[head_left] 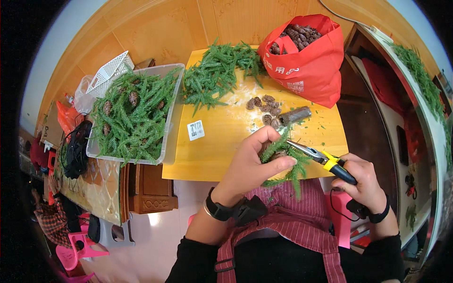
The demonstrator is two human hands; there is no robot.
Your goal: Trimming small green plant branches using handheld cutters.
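Both hands are closed, the left hand around a green sprig above the near edge of the tabletop, the right hand around the handles of pliers, whose tips lie at the sprig.

Slanted yellow-and-black pliers point at a green sprig — brown pinecone partly hidden among its needles.

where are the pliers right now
In the head view, the pliers are right of centre, in the right hand, their tips at the green sprig in the left hand.
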